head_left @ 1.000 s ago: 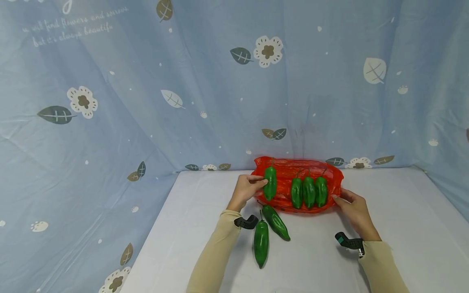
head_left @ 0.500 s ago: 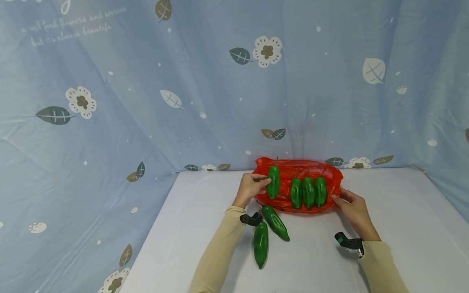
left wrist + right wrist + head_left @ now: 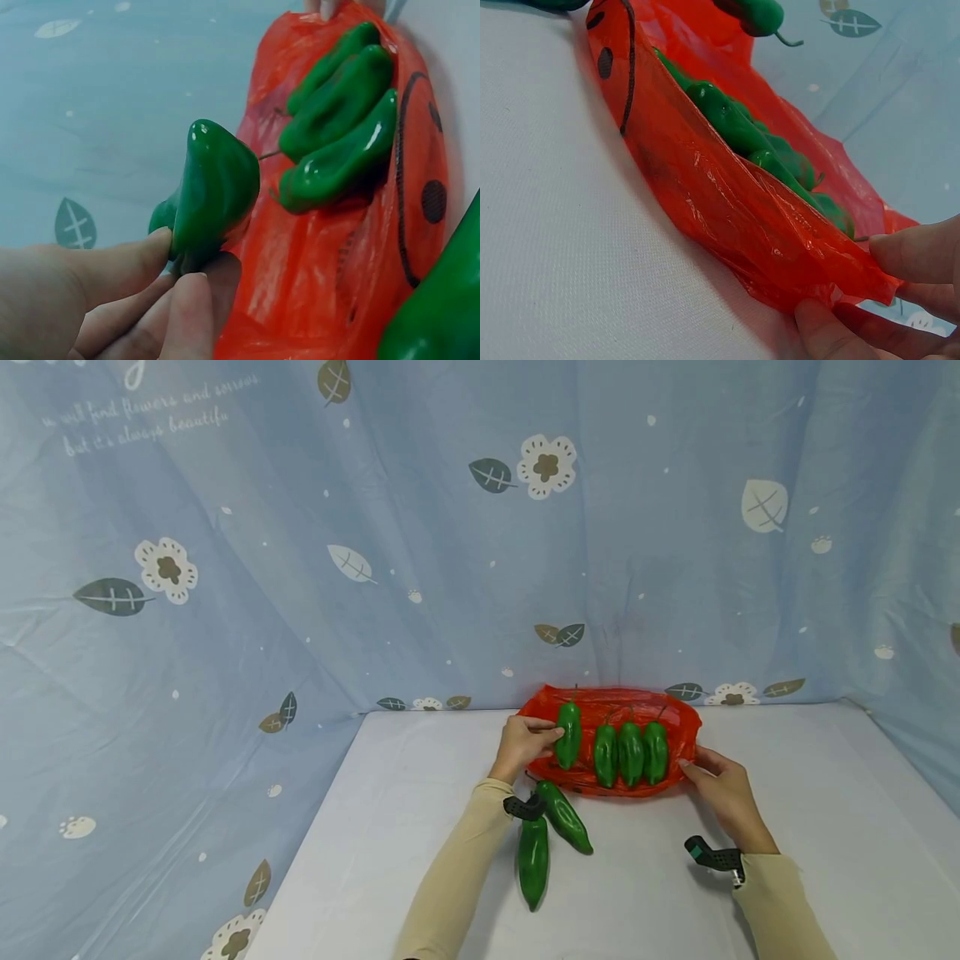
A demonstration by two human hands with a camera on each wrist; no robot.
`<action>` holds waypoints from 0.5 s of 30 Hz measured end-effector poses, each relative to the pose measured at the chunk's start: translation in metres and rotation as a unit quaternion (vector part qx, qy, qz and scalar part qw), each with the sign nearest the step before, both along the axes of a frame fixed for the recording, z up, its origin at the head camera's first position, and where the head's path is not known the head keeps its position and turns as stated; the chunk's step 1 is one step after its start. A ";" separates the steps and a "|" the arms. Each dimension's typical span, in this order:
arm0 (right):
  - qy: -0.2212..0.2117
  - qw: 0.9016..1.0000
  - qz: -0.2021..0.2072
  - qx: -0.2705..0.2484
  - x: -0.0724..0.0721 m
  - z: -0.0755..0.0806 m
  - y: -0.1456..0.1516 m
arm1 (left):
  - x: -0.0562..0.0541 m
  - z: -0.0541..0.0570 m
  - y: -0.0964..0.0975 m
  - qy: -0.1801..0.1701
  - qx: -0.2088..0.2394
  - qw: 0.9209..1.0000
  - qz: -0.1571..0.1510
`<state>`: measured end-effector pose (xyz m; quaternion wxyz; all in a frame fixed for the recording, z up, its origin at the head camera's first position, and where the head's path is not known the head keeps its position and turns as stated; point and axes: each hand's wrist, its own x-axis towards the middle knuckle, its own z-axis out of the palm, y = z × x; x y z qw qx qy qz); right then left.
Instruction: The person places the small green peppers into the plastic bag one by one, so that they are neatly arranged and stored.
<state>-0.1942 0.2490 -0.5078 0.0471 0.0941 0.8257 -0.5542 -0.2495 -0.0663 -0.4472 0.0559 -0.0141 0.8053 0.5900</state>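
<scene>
Between thumb and fingers, my left hand [image 3: 525, 745] pinches a green pepper [image 3: 568, 735] over the left part of a red plastic bag [image 3: 587, 697]. In the left wrist view that pepper [image 3: 214, 187] shows end-on, raised above the bag. Three more green peppers [image 3: 631, 754] lie side by side in the bag's right half. My right hand [image 3: 726, 797] grips the bag's right edge, and the right wrist view has thumb and fingers pinching the thin red plastic [image 3: 780, 259]. Black printed marks show on the bag's front side.
Two green peppers lie on the white table in front of the bag: one slanted pepper [image 3: 564, 818] and one lengthwise pepper [image 3: 533, 864], partly under the left wrist's black camera mount [image 3: 524, 807]. A blue patterned curtain [image 3: 450, 568] hangs right behind the table.
My left hand has moved right with its pepper, toward the three peppers in the bag. The right hand stays at the bag's right edge.
</scene>
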 end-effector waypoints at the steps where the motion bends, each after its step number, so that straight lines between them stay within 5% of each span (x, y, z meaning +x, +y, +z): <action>1: 0.000 1.000 0.001 0.001 0.000 0.000 0.000 | 0.000 -0.001 0.002 0.001 -0.002 1.000 0.001; 15: -0.011 1.000 0.006 0.017 0.001 0.004 0.000 | 0.014 -0.006 0.027 0.033 -0.065 0.997 -0.010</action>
